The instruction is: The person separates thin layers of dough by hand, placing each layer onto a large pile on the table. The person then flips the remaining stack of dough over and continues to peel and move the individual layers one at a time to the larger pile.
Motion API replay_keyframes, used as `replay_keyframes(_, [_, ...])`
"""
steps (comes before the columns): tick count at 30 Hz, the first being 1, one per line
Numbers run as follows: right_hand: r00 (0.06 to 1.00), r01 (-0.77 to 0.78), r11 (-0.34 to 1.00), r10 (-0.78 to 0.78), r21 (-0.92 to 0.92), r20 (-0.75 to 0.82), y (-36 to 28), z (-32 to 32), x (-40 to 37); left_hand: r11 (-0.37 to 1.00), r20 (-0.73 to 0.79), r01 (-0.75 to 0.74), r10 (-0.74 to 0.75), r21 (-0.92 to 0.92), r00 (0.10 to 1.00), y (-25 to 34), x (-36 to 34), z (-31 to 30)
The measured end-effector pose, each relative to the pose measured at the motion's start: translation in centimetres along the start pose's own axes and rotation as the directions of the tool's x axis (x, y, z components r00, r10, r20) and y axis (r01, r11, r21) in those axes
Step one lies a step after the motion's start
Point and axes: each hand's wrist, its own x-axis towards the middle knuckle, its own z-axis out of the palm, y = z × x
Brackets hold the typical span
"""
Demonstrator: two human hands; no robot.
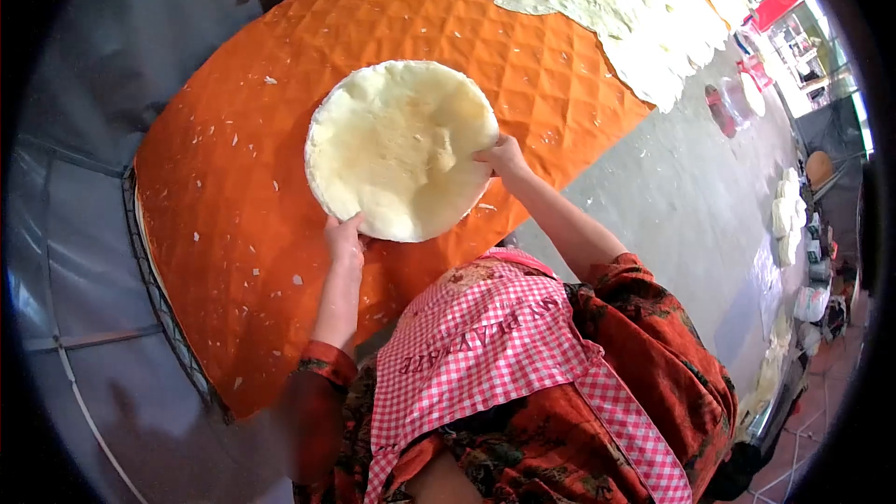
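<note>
Evidently, both hands grip one pale round sheet (401, 151), just above the frame's centre: the left hand (344, 241) pinches its lower edge, the right hand (505, 158) its right edge. Orange cloth (219, 252) spreads behind it; larger thin sheets (597, 5) lie at the upper right.

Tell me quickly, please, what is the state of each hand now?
Left hand: closed, holding the near-left edge of the pale dough-like round.
Right hand: closed, holding its right edge.
</note>
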Motion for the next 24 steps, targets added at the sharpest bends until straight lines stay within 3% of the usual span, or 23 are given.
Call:
replay_keyframes(2, [0.999,-0.024,1.000,0.023,0.011,0.031,-0.4,-0.5,0.0,1.000,-0.018,0.000,0.001,0.030,1.000,-1.0,0.8,-0.5])
replay_keyframes(4, [0.994,-0.074,0.995,0.068,0.061,0.091,-1.0,-1.4,0.1,0.931,-0.105,-0.138,0.182,0.337,0.978,-0.1,0.1,-0.2])
replay_keyframes(5, [0.993,-0.120,0.992,0.120,0.030,0.007,-0.4,-2.2,1.1,0.852,-0.175,-0.164,0.284,0.497,0.943,1.4,-2.1,0.9])
replay_keyframes(6, [0.979,0.095,0.961,-0.137,-0.259,-0.149,-0.6,-2.3,1.0,0.745,-0.223,-0.166,0.393,0.646,0.892,2.5,-3.5,1.6])
replay_keyframes(7, [0.881,0.241,0.802,-0.417,-0.547,-0.223,-1.0,-2.3,0.3,0.614,-0.202,-0.291,0.605,0.733,0.770,1.7,-2.7,1.0])
replay_keyframes(8, [0.712,0.287,0.540,-0.673,-0.791,-0.202,-1.3,-2.5,-0.3,0.411,-0.024,-0.417,0.736,0.811,0.677,1.6,-1.8,0.2])
replay_keyframes(10, [0.554,0.539,0.278,-0.828,-0.795,0.087,-3.0,-1.8,-0.9,-0.064,0.367,-0.590,0.835,0.805,0.410,2.2,0.0,-0.3])
replay_keyframes(11, [0.633,0.526,0.249,-0.754,-0.813,0.178,-4.4,-0.9,-1.6,-0.110,0.434,-0.562,0.760,0.820,0.484,2.4,0.8,0.2])
replay_keyframes(15, [0.681,0.478,0.033,-0.645,-0.878,0.347,-5.1,1.7,1.8,-0.363,0.638,-0.552,0.613,0.751,0.465,5.5,5.2,2.5])
replay_keyframes(17, [0.720,0.427,-0.040,-0.589,-0.903,0.367,-3.6,2.1,5.1,-0.322,0.582,-0.494,0.568,0.807,0.582,5.5,8.8,2.6])
replay_keyframes(18, [0.736,0.448,0.018,-0.576,-0.894,0.357,-2.7,2.1,6.4,-0.304,0.552,-0.465,0.540,0.832,0.635,5.1,10.9,2.5])
replay_keyframes(19, [0.753,0.464,0.076,-0.559,-0.882,0.348,-1.9,2.2,7.3,-0.142,0.541,-0.562,0.534,0.815,0.650,4.6,12.4,2.6])
replay_keyframes(20, [0.772,0.477,0.136,-0.537,-0.869,0.340,-1.1,2.1,8.1,-0.137,0.553,-0.589,0.560,0.796,0.617,4.3,14.1,2.5])
replay_keyframes(22, [0.791,0.459,0.128,-0.510,-0.879,0.339,-0.5,2.0,7.9,-0.114,0.561,-0.629,0.592,0.769,0.579,3.7,13.8,2.4])
replay_keyframes(24, [0.787,0.450,0.103,-0.514,-0.887,0.339,-1.2,2.2,8.6,-0.160,0.567,-0.593,0.562,0.789,0.602,3.7,13.6,2.5])
